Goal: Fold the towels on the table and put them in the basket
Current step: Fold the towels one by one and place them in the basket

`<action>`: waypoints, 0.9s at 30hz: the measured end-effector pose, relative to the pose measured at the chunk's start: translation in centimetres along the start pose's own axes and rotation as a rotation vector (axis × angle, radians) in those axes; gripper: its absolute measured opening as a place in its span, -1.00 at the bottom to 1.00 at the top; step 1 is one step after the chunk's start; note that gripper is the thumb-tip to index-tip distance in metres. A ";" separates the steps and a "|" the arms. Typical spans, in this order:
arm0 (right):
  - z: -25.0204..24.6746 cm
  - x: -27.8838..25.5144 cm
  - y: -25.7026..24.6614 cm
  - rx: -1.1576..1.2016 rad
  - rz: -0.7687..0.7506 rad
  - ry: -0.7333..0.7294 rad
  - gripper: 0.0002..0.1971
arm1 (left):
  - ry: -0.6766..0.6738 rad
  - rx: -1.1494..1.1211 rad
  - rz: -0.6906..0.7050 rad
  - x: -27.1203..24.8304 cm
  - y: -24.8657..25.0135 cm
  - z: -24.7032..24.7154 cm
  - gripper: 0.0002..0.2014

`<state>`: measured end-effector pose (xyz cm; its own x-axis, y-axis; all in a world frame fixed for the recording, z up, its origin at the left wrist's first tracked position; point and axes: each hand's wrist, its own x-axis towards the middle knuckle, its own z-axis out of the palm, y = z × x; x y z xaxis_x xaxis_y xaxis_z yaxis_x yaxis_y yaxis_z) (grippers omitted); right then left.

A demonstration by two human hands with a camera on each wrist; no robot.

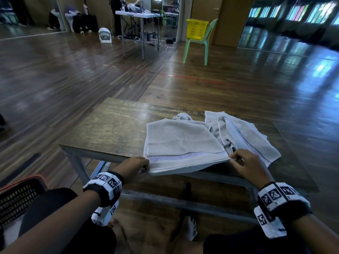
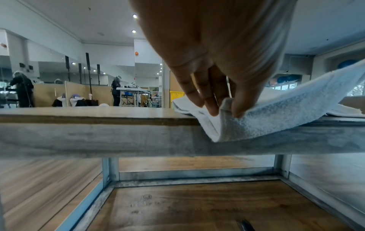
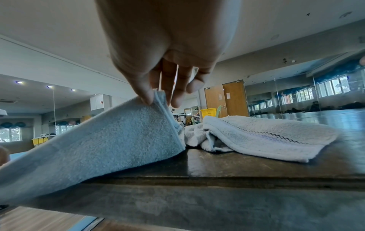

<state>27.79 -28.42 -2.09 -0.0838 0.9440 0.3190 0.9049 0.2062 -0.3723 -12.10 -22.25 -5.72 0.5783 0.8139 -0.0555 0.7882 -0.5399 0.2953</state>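
A pale towel (image 1: pixel 179 142) with a checked border band lies doubled over on the wooden table (image 1: pixel 113 125), its near edge hanging past the table's front. My left hand (image 1: pixel 145 166) pinches its near left corner (image 2: pixel 225 107). My right hand (image 1: pixel 233 158) pinches the near right corner (image 3: pixel 156 96) and lifts it slightly. A second towel (image 1: pixel 244 136) lies crumpled just to the right (image 3: pixel 256 134). An orange-rimmed dark mesh basket (image 1: pixel 16 197) sits low at my left, beside my knee.
The left half of the table is bare wood. Beyond it stretches wooden floor, with a green chair (image 1: pixel 200 43) carrying a yellow basket (image 1: pixel 196 28), and a white folding table (image 1: pixel 139 15) with people near it at the back.
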 end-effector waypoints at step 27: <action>0.0 0.8 1.3 -0.049 0.022 -0.001 -0.89 | 0.194 -0.189 0.098 -0.2 0.8 -0.1 -0.79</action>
<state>28.84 -27.37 -2.32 -0.0642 0.9484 0.3104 0.9257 0.1728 -0.3364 -11.62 -22.82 -5.42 0.5849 0.7952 0.1601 0.6668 -0.5837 0.4633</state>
